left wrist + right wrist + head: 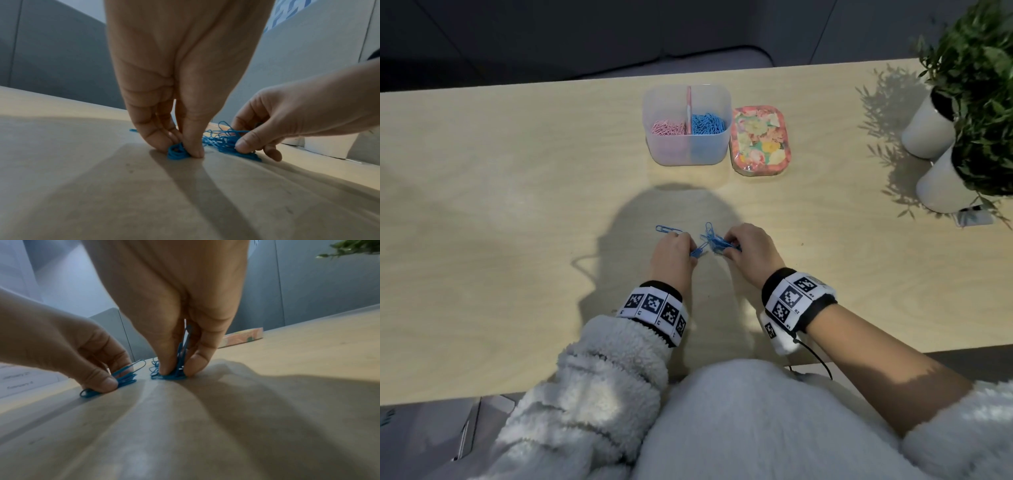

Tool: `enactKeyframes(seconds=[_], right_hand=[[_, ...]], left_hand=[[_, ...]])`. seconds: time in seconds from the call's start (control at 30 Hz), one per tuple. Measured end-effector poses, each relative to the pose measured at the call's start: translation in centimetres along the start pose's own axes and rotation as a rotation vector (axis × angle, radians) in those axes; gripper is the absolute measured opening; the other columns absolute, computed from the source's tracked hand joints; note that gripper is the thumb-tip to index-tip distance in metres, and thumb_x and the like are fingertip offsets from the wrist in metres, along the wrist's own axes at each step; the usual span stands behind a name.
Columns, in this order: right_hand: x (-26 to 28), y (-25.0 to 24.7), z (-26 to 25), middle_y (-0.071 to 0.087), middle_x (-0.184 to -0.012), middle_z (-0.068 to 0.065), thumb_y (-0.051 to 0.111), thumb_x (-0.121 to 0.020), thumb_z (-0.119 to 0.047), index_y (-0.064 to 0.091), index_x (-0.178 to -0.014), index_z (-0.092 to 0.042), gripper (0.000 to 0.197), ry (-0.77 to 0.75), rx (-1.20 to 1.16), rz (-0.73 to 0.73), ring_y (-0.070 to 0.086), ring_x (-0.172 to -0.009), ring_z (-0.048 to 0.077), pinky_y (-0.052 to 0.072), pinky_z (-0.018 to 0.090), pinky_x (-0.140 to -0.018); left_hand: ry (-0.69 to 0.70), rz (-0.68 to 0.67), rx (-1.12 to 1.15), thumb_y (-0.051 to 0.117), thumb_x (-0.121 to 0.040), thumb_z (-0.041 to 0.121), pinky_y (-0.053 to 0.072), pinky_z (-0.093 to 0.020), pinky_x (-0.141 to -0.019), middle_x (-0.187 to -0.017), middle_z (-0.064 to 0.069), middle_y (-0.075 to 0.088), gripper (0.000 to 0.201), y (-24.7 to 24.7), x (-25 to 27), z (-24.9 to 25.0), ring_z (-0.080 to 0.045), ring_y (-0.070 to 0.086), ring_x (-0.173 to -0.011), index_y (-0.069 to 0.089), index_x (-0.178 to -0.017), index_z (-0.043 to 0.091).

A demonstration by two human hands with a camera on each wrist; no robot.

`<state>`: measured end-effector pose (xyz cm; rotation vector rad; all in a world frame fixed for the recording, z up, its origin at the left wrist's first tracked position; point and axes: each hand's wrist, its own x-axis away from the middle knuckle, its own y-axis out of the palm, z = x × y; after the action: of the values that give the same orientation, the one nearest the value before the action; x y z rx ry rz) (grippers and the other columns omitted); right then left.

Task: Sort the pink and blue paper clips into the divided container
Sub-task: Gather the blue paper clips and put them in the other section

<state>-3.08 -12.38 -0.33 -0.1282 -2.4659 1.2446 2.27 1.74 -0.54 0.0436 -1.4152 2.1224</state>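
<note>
A clear divided container [686,150] stands at the back of the wooden table, with pink paper clips [668,128] in its left half and blue paper clips [707,124] in its right half. Near the table's middle my left hand [690,248] pinches a small bunch of blue clips [177,151] against the tabletop. Just to its right my right hand [726,247] pinches a larger tangle of blue clips [173,373]. One loose blue clip [667,229] lies just behind my left hand. No pink clips show on the table.
A floral-patterned lid [759,140] lies right of the container. Two white pots with green plants [941,171] stand at the far right. The table's near edge [482,397] runs just in front of my sleeves.
</note>
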Motion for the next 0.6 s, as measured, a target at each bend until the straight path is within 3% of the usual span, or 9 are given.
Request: enactKeyframes(seconds=[0.17, 0.27, 0.4, 0.5, 0.6], right_hand=[[-1.3, -2.0, 0.3, 0.065, -0.091, 0.016, 0.060, -0.085, -0.012, 0.066, -0.093, -0.001, 0.015, -0.007, -0.027, 0.026, 0.057, -0.088, 0.032, 0.034, 0.029, -0.071], [-2.5, -4.6, -0.8, 0.056, -0.074, 0.011, 0.065, -0.082, -0.010, 0.067, -0.082, -0.002, 0.008, 0.012, -0.182, 0.061, 0.050, -0.071, 0.022, 0.036, 0.029, -0.068], [-6.1, -8.7, -3.0, 0.050, -0.063, 0.007, 0.066, -0.082, -0.006, 0.044, -0.056, -0.016, 0.035, 0.007, -0.305, 0.106, 0.053, -0.062, 0.023, 0.050, 0.040, -0.067], [-9.9, -11.1, -4.9, 0.045, -0.059, -0.003, 0.067, -0.081, -0.008, 0.041, -0.054, -0.020, 0.039, 0.007, -0.254, 0.193, 0.048, -0.055, 0.012, 0.050, 0.031, -0.062], [-13.1, -12.5, -6.7, 0.050, -0.068, 0.003, 0.069, -0.080, -0.007, 0.040, -0.055, -0.020, 0.040, 0.034, -0.226, 0.222, 0.056, -0.051, 0.011, 0.052, 0.025, -0.053]], left_hand=[[-0.001, -0.062, -0.086, 0.054, -0.087, 0.005, 0.042, -0.040, -0.083, -0.111, -0.017, 0.059, 0.019, -0.1, -0.3, 0.4, -0.033, 0.053, -0.104, 0.054, -0.105, 0.002], [0.008, -0.093, -0.112, 0.053, -0.088, 0.006, 0.043, -0.038, -0.085, -0.112, -0.017, 0.060, 0.019, -0.3, -0.5, 0.5, -0.032, 0.054, -0.105, 0.054, -0.107, 0.001], [0.057, -0.105, -0.231, 0.049, -0.090, 0.007, 0.041, -0.037, -0.087, -0.117, -0.017, 0.055, 0.020, -0.2, -0.4, 0.6, -0.031, 0.050, -0.108, 0.051, -0.110, 0.002], [0.108, -0.083, -0.361, 0.043, -0.092, 0.004, 0.039, -0.033, -0.092, -0.122, -0.014, 0.048, 0.023, 0.2, -0.1, 0.4, -0.029, 0.047, -0.111, 0.044, -0.115, 0.004], [0.091, -0.090, -0.347, 0.042, -0.091, 0.002, 0.041, -0.034, -0.091, -0.122, -0.014, 0.049, 0.025, 0.2, 0.0, 0.0, -0.029, 0.047, -0.111, 0.041, -0.116, 0.004]])
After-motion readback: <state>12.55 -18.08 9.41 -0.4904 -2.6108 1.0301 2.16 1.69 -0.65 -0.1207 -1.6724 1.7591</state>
